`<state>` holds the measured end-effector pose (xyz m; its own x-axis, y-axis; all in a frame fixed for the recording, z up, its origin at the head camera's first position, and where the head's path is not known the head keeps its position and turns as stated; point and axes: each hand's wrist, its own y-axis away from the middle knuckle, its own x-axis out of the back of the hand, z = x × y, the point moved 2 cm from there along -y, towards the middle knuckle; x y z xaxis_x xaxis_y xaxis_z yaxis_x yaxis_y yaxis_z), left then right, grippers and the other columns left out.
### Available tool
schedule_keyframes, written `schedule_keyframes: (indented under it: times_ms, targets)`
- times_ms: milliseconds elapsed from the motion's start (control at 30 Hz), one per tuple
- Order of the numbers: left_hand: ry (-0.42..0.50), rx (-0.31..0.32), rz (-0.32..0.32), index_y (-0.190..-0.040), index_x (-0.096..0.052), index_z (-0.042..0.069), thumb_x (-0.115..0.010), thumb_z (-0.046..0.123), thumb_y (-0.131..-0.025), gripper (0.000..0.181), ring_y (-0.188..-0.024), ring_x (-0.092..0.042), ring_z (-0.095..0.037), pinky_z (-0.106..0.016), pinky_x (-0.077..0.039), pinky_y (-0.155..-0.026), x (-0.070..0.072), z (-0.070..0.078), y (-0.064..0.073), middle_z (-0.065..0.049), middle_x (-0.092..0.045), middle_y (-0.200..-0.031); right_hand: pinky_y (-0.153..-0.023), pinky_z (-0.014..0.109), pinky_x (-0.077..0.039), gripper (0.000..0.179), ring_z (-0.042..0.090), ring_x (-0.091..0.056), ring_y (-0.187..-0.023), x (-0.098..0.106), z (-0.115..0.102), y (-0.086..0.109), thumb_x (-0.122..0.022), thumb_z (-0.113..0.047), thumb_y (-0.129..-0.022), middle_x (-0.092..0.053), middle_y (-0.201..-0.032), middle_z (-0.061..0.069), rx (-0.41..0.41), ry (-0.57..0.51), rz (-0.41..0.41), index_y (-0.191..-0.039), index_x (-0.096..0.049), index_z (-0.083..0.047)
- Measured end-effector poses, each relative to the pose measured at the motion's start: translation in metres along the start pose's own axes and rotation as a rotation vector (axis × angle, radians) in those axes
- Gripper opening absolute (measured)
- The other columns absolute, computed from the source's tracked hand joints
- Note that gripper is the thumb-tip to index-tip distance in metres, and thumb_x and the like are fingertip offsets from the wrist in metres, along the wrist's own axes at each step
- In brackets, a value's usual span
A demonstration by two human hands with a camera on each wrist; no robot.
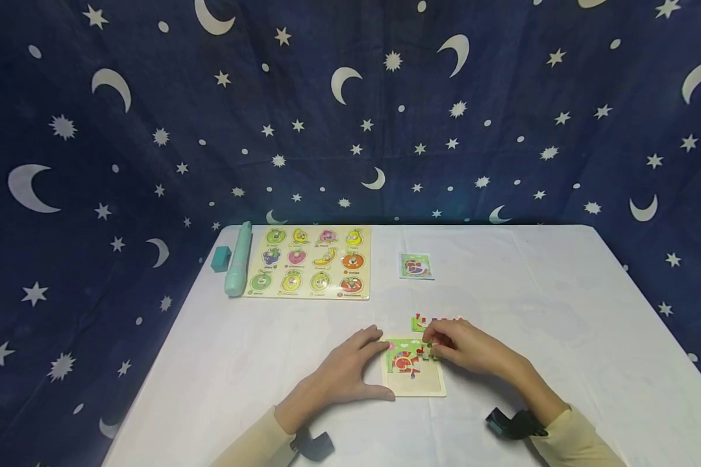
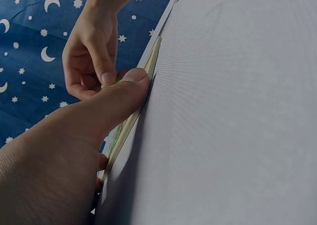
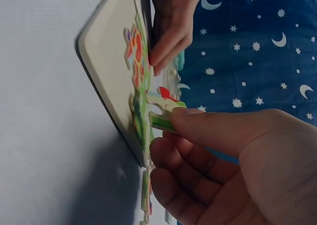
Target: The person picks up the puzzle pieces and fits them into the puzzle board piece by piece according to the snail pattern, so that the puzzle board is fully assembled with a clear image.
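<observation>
A small wooden puzzle board lies near the table's front, its upper part filled with joined pieces in green and red. My left hand holds it at the left, with the thumb on the near edge and the index finger at the upper left corner. Above its right side, my right hand pinches a jigsaw piece between thumb and fingers. The piece is tilted over the joined ones; whether it touches them I cannot tell. Loose pieces lie behind the board, partly hidden by my right hand.
A small picture card lies farther back. At the back left are a fruit puzzle board, a mint-green pen-shaped thing and a teal block. A dark star-and-moon cloth hangs behind the white table.
</observation>
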<state>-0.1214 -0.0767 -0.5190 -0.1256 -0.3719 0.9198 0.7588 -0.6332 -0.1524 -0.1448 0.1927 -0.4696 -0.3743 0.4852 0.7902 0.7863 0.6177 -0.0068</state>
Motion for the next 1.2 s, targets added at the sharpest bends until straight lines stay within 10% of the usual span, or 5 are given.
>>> schedule_keyframes:
  times_ms: [1200]
  targets:
    - [0.013, 0.015, -0.018, -0.142, -0.056, 0.022, -0.071, 0.076, -0.073, 0.089, -0.146, -0.041, -0.022, -0.036, -0.040, -0.119, 0.001, 0.000, 0.000, 0.000, -0.048, -0.151, -0.067, 0.017, -0.043, 0.012, 0.001, -0.049, -0.077, -0.022, 0.000, 0.006, -0.073, -0.018, -0.090, -0.057, -0.094, -0.011, 0.013, 0.040, -0.013, -0.100, -0.069, -0.023]
